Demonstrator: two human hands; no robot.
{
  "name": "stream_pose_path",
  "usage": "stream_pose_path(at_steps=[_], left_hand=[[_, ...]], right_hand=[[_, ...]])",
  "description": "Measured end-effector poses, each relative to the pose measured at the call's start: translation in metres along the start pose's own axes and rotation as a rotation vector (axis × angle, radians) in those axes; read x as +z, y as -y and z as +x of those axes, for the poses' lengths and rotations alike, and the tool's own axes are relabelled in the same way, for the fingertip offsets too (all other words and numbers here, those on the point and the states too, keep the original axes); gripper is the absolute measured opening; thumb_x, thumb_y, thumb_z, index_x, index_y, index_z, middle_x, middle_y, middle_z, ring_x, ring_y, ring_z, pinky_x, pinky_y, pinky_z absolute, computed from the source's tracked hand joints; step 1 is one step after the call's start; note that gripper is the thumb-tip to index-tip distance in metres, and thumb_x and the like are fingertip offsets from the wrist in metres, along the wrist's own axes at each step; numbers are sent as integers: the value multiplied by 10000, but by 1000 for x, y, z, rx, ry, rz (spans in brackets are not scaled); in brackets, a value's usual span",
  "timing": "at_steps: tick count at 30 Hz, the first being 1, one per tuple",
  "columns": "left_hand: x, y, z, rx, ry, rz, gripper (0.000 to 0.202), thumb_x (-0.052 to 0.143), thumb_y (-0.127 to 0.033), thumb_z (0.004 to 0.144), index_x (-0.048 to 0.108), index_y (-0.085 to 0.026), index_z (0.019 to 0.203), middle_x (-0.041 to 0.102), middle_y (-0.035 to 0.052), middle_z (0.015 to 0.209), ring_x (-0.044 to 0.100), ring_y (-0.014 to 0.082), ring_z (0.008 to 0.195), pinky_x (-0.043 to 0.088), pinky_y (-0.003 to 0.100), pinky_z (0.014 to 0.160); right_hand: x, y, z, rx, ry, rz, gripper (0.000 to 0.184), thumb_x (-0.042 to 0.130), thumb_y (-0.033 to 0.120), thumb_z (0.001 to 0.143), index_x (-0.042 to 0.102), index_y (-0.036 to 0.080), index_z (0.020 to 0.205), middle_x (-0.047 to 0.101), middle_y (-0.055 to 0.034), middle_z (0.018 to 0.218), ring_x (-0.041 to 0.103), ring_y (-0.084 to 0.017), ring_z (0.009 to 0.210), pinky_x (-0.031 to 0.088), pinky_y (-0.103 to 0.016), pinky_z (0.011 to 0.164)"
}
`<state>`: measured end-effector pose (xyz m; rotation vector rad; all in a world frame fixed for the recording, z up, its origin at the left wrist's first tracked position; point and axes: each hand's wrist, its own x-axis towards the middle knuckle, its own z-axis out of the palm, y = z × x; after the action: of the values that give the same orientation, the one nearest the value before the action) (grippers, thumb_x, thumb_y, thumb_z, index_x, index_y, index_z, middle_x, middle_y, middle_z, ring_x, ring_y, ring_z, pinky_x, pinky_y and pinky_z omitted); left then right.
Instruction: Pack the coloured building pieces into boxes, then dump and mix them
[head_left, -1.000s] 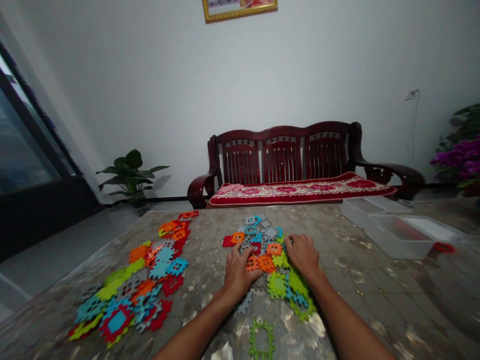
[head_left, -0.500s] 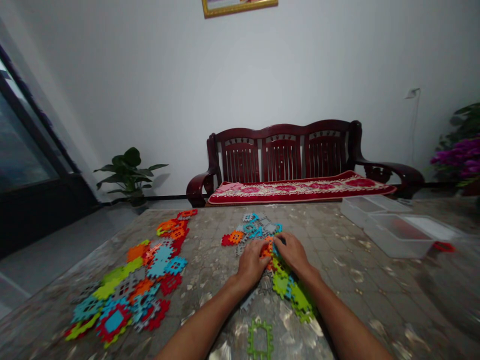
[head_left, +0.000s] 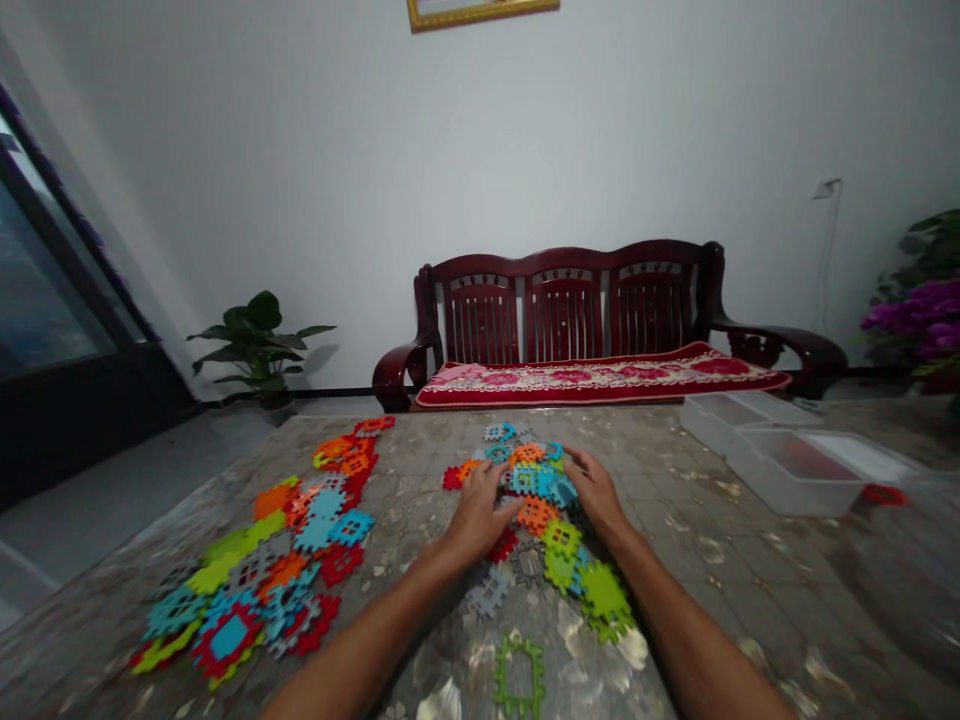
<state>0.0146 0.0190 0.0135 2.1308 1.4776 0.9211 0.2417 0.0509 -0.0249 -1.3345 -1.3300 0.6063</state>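
Note:
Toothed interlocking plastic tiles lie in a loose pile in front of me, with a light-blue tile (head_left: 527,481) and orange tiles (head_left: 537,514) at its middle. My left hand (head_left: 478,508) is at the pile's left side, thumb and fingers spread, its fingertips touching or just over the tiles. On the other side, my right hand (head_left: 597,492) has its fingers stretched out near the light-blue tiles. Green tiles (head_left: 600,592) lie beside my right forearm. Between my forearms is a grey tile (head_left: 489,592), and nearer to me a green square frame (head_left: 519,678).
Another long heap of coloured tiles (head_left: 259,555) spreads over the table's left side. Clear plastic boxes (head_left: 795,480) stand at the right, beside a red piece (head_left: 885,495). A dark wooden bench (head_left: 562,290) stands behind the table (head_left: 739,590).
My hands have moved apart and opened, the left one leftward. Light-blue and orange tiles that they covered now show between them.

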Motion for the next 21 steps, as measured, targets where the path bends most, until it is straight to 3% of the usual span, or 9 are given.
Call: stream_pose_path(at_steps=[5,8,10,13,17,21], left_hand=[[-15,-6,-82,93,461,125,1097,920,-609,547,479,-338,1514,254,169,1680,221,481,1529,264,694,1185],[-19,-9,-110,210,593,150,1169,907,-677,513,428,-388,1539,219,163,1696,173,523,1531,194,773,1160],[-19,-9,-115,232,598,173,1097,896,-665,553,453,-400,1521,230,156,1695,177,522,1530,174,792,1152],[-16,-5,-108,209,510,225,866,872,-568,669,542,-390,1449,321,134,1662,259,476,1517,223,756,1166],[-11,2,-90,260,350,298,569,794,-464,791,645,-300,1316,527,129,1511,480,386,1383,357,606,1156],[-14,7,-74,277,239,310,436,794,-422,759,692,-247,1146,665,99,1293,589,339,1216,434,492,1062]], right_hand=[[-4,-17,1,72,-77,-63,514,500,443,790,744,135,1121,745,-146,1134,685,-275,1055,531,-408,969],[-4,-20,0,64,-69,-82,484,505,428,782,759,144,1079,752,-133,1098,694,-265,1023,534,-396,960],[-3,-21,-1,53,-62,-97,449,515,407,779,765,162,1061,756,-115,1090,694,-256,1018,533,-387,956],[-3,-23,-2,42,-50,-123,407,518,372,778,767,186,1041,763,-90,1068,696,-246,999,534,-384,947],[-3,-24,-3,27,-35,-160,387,515,335,767,770,183,1016,763,-89,1054,692,-244,992,525,-384,956],[-3,-22,-4,18,-22,-197,379,516,313,759,772,178,1004,759,-93,1043,686,-245,1001,519,-376,958]])
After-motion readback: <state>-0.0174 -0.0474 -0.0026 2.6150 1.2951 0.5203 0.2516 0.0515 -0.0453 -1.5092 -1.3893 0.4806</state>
